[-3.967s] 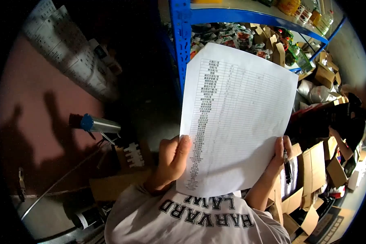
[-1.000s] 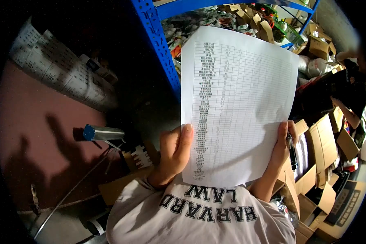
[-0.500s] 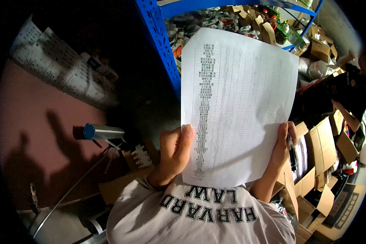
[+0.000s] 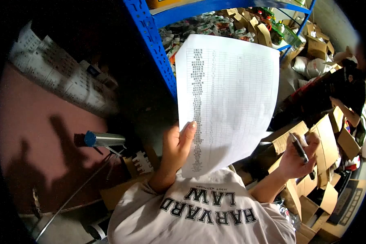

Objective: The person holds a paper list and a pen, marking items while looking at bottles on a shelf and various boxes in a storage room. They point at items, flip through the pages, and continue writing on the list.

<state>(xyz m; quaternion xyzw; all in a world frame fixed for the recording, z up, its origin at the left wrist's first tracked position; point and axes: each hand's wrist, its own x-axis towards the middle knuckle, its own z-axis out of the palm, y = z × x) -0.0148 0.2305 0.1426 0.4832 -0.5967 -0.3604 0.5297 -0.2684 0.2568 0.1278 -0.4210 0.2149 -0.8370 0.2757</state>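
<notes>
A white printed sheet of paper [image 4: 236, 101], ruled like a table with a column of small text down its left part, is held up in front of my chest. My left hand [image 4: 179, 142] pinches its lower left edge, thumb on the front face; the fingers behind the paper are hidden. Off the sheet to the right, my right hand [image 4: 297, 156] is closed around a dark pen [image 4: 299, 148]. The paper's right edge is free and curls slightly.
A blue metal shelf [image 4: 150, 44] filled with packaged goods stands ahead. Open cardboard boxes [image 4: 323, 142] crowd the right side, where another person in dark clothing [image 4: 337, 91] bends over. At left are a tripod-like stand [image 4: 105, 139] and stacked white cartons [image 4: 57, 65].
My right hand has let go of the paper's right edge and moved right with the pen. The sheet has shifted slightly left, still in my left hand.
</notes>
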